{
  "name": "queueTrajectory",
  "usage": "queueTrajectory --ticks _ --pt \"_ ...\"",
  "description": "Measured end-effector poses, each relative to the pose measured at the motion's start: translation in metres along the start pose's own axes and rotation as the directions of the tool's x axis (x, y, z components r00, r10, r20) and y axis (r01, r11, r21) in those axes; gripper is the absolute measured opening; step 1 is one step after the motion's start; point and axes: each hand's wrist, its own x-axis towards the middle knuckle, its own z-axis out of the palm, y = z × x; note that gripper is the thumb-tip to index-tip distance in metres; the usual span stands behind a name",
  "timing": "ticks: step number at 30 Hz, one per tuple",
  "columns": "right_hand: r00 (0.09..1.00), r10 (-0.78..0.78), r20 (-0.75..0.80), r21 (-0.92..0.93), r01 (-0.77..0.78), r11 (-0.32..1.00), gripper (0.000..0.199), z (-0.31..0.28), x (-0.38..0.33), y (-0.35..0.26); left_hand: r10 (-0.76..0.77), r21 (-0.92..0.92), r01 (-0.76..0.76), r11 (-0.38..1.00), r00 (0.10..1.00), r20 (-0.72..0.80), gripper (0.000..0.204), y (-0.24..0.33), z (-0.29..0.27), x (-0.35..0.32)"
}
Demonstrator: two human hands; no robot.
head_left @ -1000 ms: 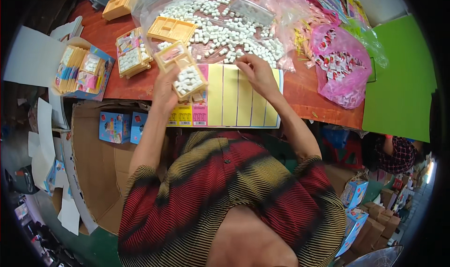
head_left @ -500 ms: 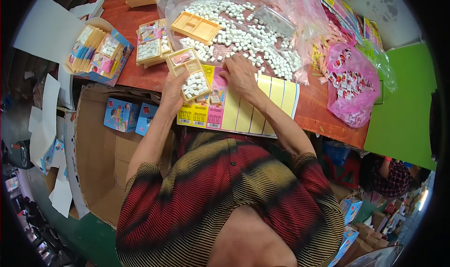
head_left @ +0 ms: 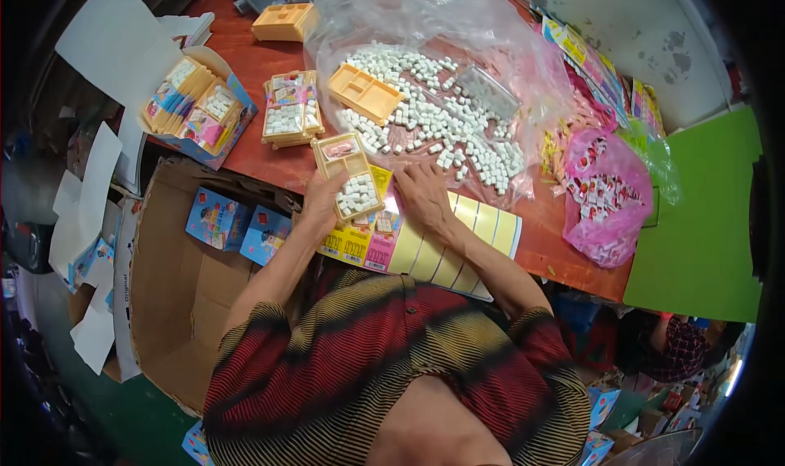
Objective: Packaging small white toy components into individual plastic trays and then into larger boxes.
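My left hand [head_left: 321, 203] is closed on the side of a pale orange compartment tray [head_left: 356, 164]. White cubes fill its lower compartment, and a small pink packet lies in the upper one. Beneath it is a sticker sheet [head_left: 458, 241] with yellow and pink labels at its left and bare backing strips at its right. My right hand [head_left: 423, 198] rests at the sheet's upper edge by the pink label [head_left: 383, 241], fingers bent and the thumb side at the label. The fingertips' exact hold is partly hidden. A heap of white cubes [head_left: 441, 110] lies just beyond.
An empty orange tray [head_left: 365, 94] sits on the cube heap. Stacked filled trays [head_left: 290, 127] and a display box [head_left: 233, 143] of packed trays stand left. At right are a pink bag [head_left: 609, 212] and a green panel [head_left: 695, 212]. An open carton [head_left: 168, 270] is below left.
The whole view has shifted, so the table sits lower. My left hand still holds the filled tray over the sheet. My right hand stays at the sheet's upper edge, its fingers slightly more spread.
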Motion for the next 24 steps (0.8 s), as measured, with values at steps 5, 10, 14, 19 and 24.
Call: queueTrajectory --ticks 5,10,14,19,24 --pt "0.996 -0.074 -0.058 -0.101 0.068 0.993 0.024 -0.007 0.0 -0.004 -0.015 -0.007 0.015 1.0 1.0 0.004 0.032 0.003 0.001 0.002" --pt "0.996 -0.072 -0.048 -0.096 0.068 0.993 0.023 -0.003 -0.001 -0.001 0.003 0.039 -0.003 0.999 1.0 0.01 0.031 -0.001 -0.003 0.005" --pt "0.994 0.111 0.005 0.05 -0.111 0.993 0.024 0.002 -0.001 0.001 -0.006 0.039 0.006 0.999 1.0 0.009 0.031 -0.001 -0.003 0.006" --pt "0.985 0.174 0.004 0.027 -0.174 0.984 0.014 -0.005 -0.001 -0.007 0.004 0.075 -0.005 0.997 1.0 0.006 0.029 -0.002 -0.007 0.002" --pt "0.998 -0.062 0.007 -0.051 0.062 0.997 0.009 -0.007 -0.016 -0.007 -0.011 0.071 0.014 0.997 0.999 -0.039 0.029 -0.005 -0.007 -0.001"
